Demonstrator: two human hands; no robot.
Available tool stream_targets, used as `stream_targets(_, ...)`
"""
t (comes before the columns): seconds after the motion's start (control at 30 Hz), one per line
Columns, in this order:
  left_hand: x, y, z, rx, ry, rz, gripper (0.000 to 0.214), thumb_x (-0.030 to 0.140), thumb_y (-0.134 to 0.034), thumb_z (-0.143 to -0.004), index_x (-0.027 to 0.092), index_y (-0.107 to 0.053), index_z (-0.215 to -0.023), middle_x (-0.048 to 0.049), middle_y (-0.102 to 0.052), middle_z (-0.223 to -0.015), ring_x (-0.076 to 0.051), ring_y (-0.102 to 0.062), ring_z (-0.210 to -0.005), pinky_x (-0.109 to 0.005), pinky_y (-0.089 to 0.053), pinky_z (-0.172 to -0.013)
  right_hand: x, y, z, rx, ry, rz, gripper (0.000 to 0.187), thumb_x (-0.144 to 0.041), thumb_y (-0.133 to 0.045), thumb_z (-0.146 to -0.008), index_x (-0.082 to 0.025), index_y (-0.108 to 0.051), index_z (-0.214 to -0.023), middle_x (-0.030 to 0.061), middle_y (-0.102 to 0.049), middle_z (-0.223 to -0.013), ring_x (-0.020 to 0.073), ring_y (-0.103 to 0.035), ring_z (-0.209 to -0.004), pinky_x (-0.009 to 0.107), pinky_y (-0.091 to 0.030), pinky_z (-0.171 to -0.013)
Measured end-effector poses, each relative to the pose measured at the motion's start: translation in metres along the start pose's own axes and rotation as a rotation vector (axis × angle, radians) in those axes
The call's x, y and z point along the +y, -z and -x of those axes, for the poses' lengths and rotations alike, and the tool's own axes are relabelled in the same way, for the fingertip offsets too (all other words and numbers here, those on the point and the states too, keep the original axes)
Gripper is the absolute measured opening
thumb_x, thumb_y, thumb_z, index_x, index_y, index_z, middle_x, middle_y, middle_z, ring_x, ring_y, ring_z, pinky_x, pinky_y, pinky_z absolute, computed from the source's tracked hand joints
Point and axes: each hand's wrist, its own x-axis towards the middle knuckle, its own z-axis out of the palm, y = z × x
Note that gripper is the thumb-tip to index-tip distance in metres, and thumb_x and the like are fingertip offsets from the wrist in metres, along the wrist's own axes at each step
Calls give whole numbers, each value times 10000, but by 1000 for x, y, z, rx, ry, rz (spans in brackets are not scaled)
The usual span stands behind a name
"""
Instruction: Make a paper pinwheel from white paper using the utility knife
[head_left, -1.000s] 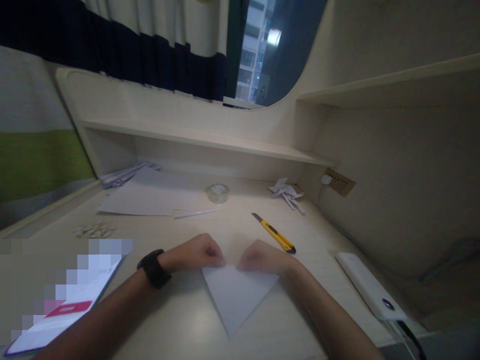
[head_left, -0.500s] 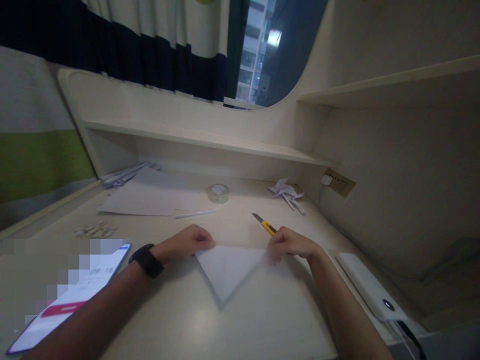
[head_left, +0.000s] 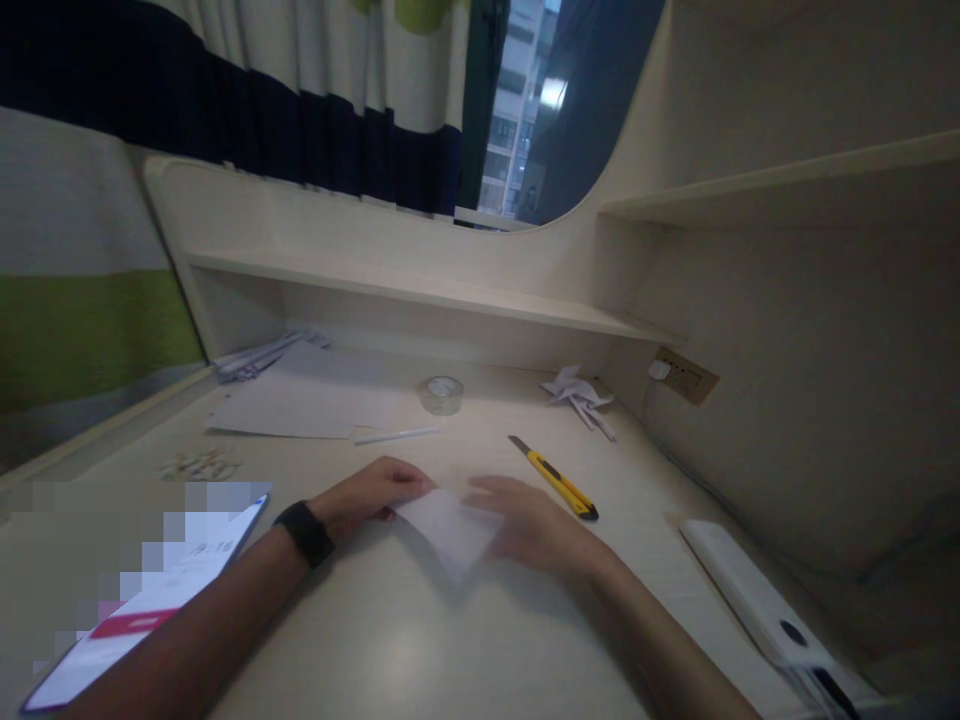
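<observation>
Spanning the gap between the two hands, a small white paper (head_left: 450,530) is held at the middle of the counter (head_left: 390,650), with one corner pointed toward the person. Its far left corner is clamped between the thumb and fingers of the left hand (head_left: 386,492), presumably so that the paper is kept from slipping. The right side is met by the right hand (head_left: 536,525), whose fingers are blurred; whether they are closed on the paper or merely laid against it cannot be told. Whether the paper is lifted clear of the surface is also unclear. The yellow cutter (head_left: 562,482) is left just beyond the right hand, apparently within reach but with its blade turned away from the person. A thin white stick (head_left: 397,436) and a tape roll (head_left: 442,395) are set farther back, seemingly to be out of the way. At the left, room is bounded by the phone (head_left: 206,575), overlapped in view by the forearm; at the right, by a long white device (head_left: 735,575) near the edge. Behind, reach is limited by the low shelf (head_left: 427,290). The widest open stretch is offered directly in front of the paper, between the forearms.
</observation>
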Motion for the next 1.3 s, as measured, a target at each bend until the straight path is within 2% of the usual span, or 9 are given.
stream_targets(0.13, 4, 1, 0, 0, 13, -28, 382, 459, -604, -797, 93, -695, -862, -35, -589, -719, -105, -422, -584, -200, -251, -479, -3, -1, -2, 24, 46, -101, 514, -374, -737, -737, -260, -600, -1219, 94, -595, -1259, 226, -541, -1161, 404, -400, -1006)
stream_targets(0.4, 11, -1, 3, -46, 12, -35, 371, 451, -606, -797, 104, -717, -865, -46, -610, -726, -105, -426, -581, -193, -265, -483, -5, -4, -5, 15, 64, -188, 417, -403, -677, -793, -232, -634, -1170, 90, -646, -1179, 199, -591, -1090, 352, -440, -951)
stream_targets(0.6, 8, -2, 1, -23, 11, 1, 379, 464, -610, -795, 98, -703, -829, -27, -579, -674, -100, -418, -561, -200, -255, -477, -6, 0, -4, 1, 49, -148, 636, -449, -787, -645, -261, -601, -1223, 101, -546, -1323, 243, -517, -1201, 390, -391, -1016)
stream_targets(0.8, 10, -2, 2, -42, 40, 21, 375, 461, -613, -789, 100, -704, -833, -9, -546, -614, -93, -406, -519, -204, -237, -461, -11, -1, -2, 32, 2, -216, 397, -404, -640, -824, -235, -631, -1184, 74, -623, -1229, 200, -593, -1108, 320, -443, -964)
stream_targets(0.97, 12, -5, 3, 0, 58, 47, 374, 481, -627, -777, 114, -695, -764, -8, -550, -606, -96, -422, -514, -206, -265, -465, -15, -6, -2, 184, -25, -20, 291, -315, -460, -936, -214, -656, -1126, 57, -697, -1084, 171, -653, -987, 251, -481, -859)
stream_targets(1.07, 11, -7, 1, 107, 123, 210, 447, 548, -607, -784, 147, -674, -970, -40, -628, -765, -118, -519, -581, -210, -341, -502, -11, -14, -2, 287, -48, 163, 285, -262, -415, -940, -205, -681, -1022, 43, -732, -881, 146, -687, -762, 211, -485, -707)
stream_targets(1.17, 13, -9, 0, 192, 176, 510, 602, 600, -582, -788, 188, -520, -1222, -105, -657, -967, -194, -627, -745, -286, -468, -624, -5, -23, -3, 496, -177, 317, 275, -288, -421, -935, -187, -673, -976, 37, -718, -752, 146, -667, -627, 215, -451, -599)
stream_targets(1.23, 17, -14, 1, 235, 172, 679, 675, 580, -605, -784, 184, -421, -1298, -154, -640, -1057, -251, -645, -862, -371, -506, -726, -1, -27, -3, 611, -237, 427, 271, -293, -425, -932, -176, -664, -985, 40, -708, -712, 150, -657, -598, 221, -429, -574)
stream_targets(1.3, 21, -23, 2, 214, 138, 772, 680, 529, -632, -786, 181, -391, -1318, -183, -609, -1138, -287, -631, -958, -431, -505, -797, 2, -31, -3, 649, -241, 530, 272, -279, -424, -927, -165, -657, -1008, 46, -702, -688, 151, -653, -584, 222, -413, -563)
